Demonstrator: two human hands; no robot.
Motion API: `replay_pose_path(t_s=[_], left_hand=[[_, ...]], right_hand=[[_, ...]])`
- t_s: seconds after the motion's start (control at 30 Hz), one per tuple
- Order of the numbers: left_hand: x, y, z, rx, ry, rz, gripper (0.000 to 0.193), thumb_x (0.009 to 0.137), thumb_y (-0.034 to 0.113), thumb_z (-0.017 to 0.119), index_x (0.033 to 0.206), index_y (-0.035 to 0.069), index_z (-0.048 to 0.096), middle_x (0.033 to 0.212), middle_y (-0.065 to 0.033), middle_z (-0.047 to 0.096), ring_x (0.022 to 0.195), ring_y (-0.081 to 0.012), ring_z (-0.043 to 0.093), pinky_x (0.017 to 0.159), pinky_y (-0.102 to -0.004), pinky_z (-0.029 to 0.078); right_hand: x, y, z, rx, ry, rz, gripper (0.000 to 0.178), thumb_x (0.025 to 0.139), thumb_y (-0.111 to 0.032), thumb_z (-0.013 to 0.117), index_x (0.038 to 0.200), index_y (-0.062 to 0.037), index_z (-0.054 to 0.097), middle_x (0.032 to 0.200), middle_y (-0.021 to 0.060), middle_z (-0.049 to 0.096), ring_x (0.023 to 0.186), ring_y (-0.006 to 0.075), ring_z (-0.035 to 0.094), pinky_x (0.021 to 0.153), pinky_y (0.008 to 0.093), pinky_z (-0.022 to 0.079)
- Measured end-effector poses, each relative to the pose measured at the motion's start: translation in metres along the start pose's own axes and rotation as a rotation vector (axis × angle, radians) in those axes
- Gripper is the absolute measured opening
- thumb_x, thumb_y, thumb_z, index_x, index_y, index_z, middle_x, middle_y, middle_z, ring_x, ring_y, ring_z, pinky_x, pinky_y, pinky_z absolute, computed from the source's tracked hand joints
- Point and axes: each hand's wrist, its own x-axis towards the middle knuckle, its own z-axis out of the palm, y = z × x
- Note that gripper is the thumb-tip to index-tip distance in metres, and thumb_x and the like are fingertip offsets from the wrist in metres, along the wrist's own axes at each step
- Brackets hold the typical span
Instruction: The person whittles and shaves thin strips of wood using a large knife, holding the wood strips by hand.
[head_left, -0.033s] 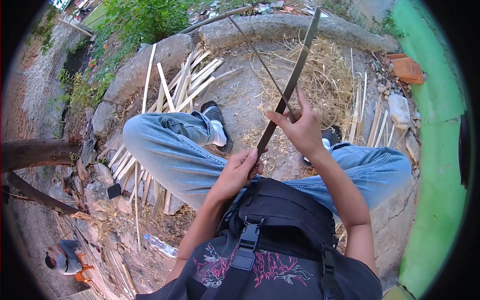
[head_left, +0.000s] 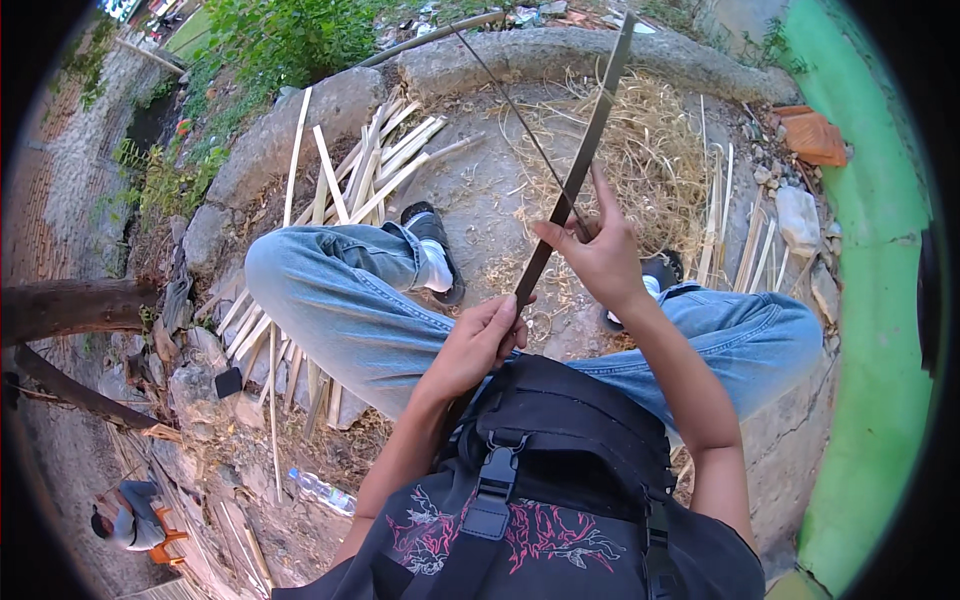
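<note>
A long, flat, dark grey strip (head_left: 592, 130) slants up from my lap toward the far right. My left hand (head_left: 478, 343) is closed round its lower part, thumb on top. Behind it crosses a thin dark rod (head_left: 510, 100), whose near end runs into my right hand (head_left: 605, 255). The fingers of that hand are bent round the rod's end, partly hidden. Its thumb and forefinger lie against the strip at the crossing. I cannot tell the exact kind of either piece.
Pale split strips (head_left: 365, 170) are heaped beyond my left knee. Curly shavings (head_left: 650, 160) pile up ahead, before a low concrete kerb (head_left: 500, 60). More strips lie at right by a green wall (head_left: 880, 300). A plastic bottle (head_left: 322, 492) and a seated person (head_left: 135, 515) appear lower left.
The strip's far end has shifted slightly to the left, and my right hand has moved a little with it. My left hand stays about where it was.
</note>
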Motion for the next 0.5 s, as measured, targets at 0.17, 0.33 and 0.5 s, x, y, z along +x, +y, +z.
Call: replay_pose_path(t_s=[0.17,0.33,0.5], left_hand=[[-0.003,-0.004,-0.003,0.009,-0.018,-0.039,0.030,0.099,0.024,0.050,0.116,0.001,0.056,0.079,0.0011,0.057,0.068,-0.0050,0.052,0.062,-0.0202,0.042],[-0.025,-0.013,-0.014,0.152,-0.029,-0.093,0.025,0.095,0.023,0.058,0.103,0.000,0.059,0.078,0.0025,0.056,0.069,-0.0055,0.050,0.063,-0.0216,0.042],[-0.034,0.003,-0.001,0.454,0.082,0.018,0.022,0.095,0.021,0.057,0.096,-0.001,0.058,0.072,0.0015,0.052,0.066,-0.0060,0.044,0.059,-0.0241,0.039]], right_hand=[[0.011,0.007,0.002,0.519,0.054,-0.066,0.096,0.075,-0.004,0.078,0.147,0.0034,0.015,0.081,0.0019,0.064,0.064,0.0049,0.056,0.056,0.0205,0.047],[0.024,0.000,-0.032,0.554,0.210,-0.001,0.073,0.079,-0.011,0.078,0.136,0.0034,0.036,0.069,-0.0005,0.059,0.055,0.0047,0.055,0.046,0.0190,0.042],[0.035,0.006,-0.049,0.310,0.339,0.099,0.034,0.089,-0.036,0.066,0.089,-0.0027,0.055,0.050,-0.0022,0.049,0.032,0.0052,0.039,0.031,0.0217,0.029]])
